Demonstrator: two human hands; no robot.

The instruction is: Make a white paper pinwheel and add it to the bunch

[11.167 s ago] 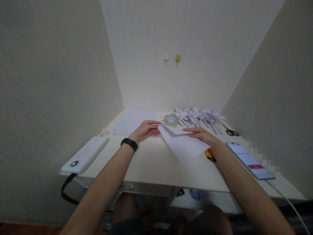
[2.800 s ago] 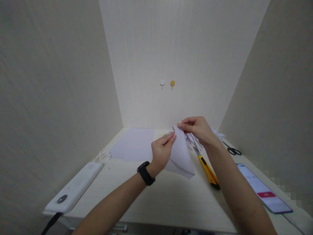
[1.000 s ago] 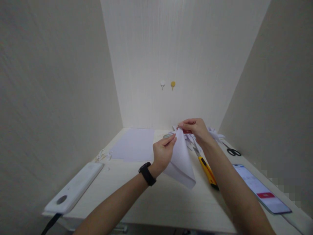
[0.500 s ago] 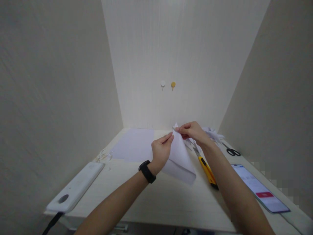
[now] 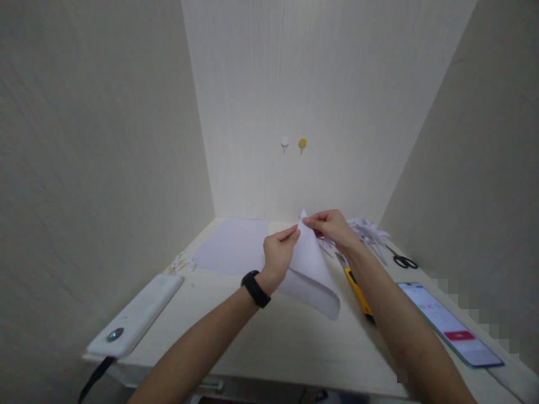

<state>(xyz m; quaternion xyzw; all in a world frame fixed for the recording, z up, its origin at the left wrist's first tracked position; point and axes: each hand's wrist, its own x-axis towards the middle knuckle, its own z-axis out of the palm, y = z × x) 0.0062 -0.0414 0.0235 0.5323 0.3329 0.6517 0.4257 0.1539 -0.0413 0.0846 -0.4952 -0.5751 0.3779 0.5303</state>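
A folded white sheet of paper (image 5: 309,269) is lifted off the desk, its top corner pointing up and its lower fold hanging toward the desktop. My left hand (image 5: 278,252), with a black band on the wrist, pinches the sheet's left edge near the top. My right hand (image 5: 332,225) pinches the top corner from the right. A yellow utility knife (image 5: 357,287) lies on the desk just right of the paper, partly under my right forearm.
A flat stack of white sheets (image 5: 233,246) lies at the back left. Folded paper pieces (image 5: 367,230) and black scissors (image 5: 403,261) sit at the back right. A phone (image 5: 448,322) lies right, a white device (image 5: 135,315) with cable left, scraps (image 5: 182,262) beside it.
Earlier the sheet lay on the desk under both hands; it now hangs raised between them. In the last second my hands came slightly closer at the top corner and the view shifted a little.
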